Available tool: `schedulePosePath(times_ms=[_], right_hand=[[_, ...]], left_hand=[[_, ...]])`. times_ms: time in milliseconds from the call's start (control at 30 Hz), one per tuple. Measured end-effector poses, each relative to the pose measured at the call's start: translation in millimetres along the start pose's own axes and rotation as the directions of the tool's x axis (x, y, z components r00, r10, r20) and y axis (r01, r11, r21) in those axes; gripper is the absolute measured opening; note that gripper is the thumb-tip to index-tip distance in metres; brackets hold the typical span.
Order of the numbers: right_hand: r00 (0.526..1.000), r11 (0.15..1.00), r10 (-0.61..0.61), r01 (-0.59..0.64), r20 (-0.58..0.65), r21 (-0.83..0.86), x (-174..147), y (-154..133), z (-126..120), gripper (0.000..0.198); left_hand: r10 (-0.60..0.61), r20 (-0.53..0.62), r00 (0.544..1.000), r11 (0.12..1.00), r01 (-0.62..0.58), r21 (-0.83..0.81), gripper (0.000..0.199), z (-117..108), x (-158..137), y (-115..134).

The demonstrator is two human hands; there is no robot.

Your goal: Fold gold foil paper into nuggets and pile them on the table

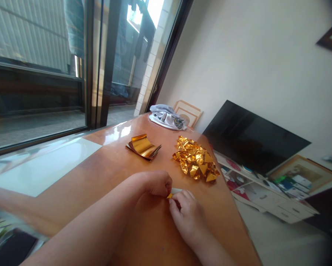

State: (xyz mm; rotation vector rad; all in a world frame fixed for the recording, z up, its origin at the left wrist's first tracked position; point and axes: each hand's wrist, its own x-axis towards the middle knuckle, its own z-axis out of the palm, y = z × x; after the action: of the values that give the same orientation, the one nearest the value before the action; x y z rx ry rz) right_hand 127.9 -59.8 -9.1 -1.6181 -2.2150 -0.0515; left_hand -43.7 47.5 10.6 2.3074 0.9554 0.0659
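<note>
The small gold paper point(170, 196) is between the hands, low over the table point(223, 221). It is probably light, thin, a bit slippery and easy to crease, so pinching its edges should work best. The left hand point(160, 184) curls closed on it; the right hand point(188, 211) pinches it with thumb and fingers.

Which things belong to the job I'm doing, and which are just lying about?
Likely part of the job:
Small gold piece in hand
Stack of gold sheets
Pile of folded gold pieces

Apparently just lying about:
Cloth bundle
Television
</note>
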Motion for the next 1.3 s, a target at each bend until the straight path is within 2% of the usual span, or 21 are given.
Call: schedulePosePath(times_ms=[167, 433, 800, 967, 1033, 1133, 1233, 1300], right_hand=[[0.993, 0.991, 0.121, -0.121, -0.012, 0.056, 3, 7, 4, 0.018], [0.984, 0.984, 0.176, -0.176, 0.007, 0.040, 5, 10, 7, 0.018], [0.973, 0.973, 0.227, -0.228, 0.034, 0.037, 7, 7, 7, 0.020], [0.950, 0.948, 0.298, -0.306, 0.091, 0.093, 7, 13, -1, 0.015], [0.959, 0.953, 0.271, -0.280, 0.089, 0.114, 4, 14, -7, 0.015], [0.986, 0.978, 0.140, -0.152, 0.092, 0.139, -2, 13, -18, 0.019], [0.984, 0.992, 0.041, -0.061, 0.175, 0.114, -8, 8, -28, 0.026], [0.968, 0.997, 0.017, -0.034, 0.250, 0.063, -10, 4, -32, 0.031]], left_hand=[[-0.013, -0.007, 1.000, 1.000, 0.013, 0.013, 0.030, -1, 0, -2], [-0.054, -0.019, 0.998, 0.997, 0.055, 0.048, 0.024, -2, -1, -3], [-0.127, -0.091, 0.988, 0.982, 0.139, 0.128, 0.022, -2, -7, 12], [-0.146, -0.107, 0.983, 0.977, 0.161, 0.143, 0.020, -3, -9, 15], [-0.146, -0.113, 0.983, 0.976, 0.162, 0.146, 0.020, -3, -8, 15], [-0.124, -0.115, 0.986, 0.977, 0.141, 0.157, 0.020, -1, -7, 12], [-0.106, -0.107, 0.989, 0.978, 0.123, 0.169, 0.022, 0, -6, 10], [-0.104, -0.105, 0.989, 0.978, 0.121, 0.172, 0.022, 0, -6, 9]])
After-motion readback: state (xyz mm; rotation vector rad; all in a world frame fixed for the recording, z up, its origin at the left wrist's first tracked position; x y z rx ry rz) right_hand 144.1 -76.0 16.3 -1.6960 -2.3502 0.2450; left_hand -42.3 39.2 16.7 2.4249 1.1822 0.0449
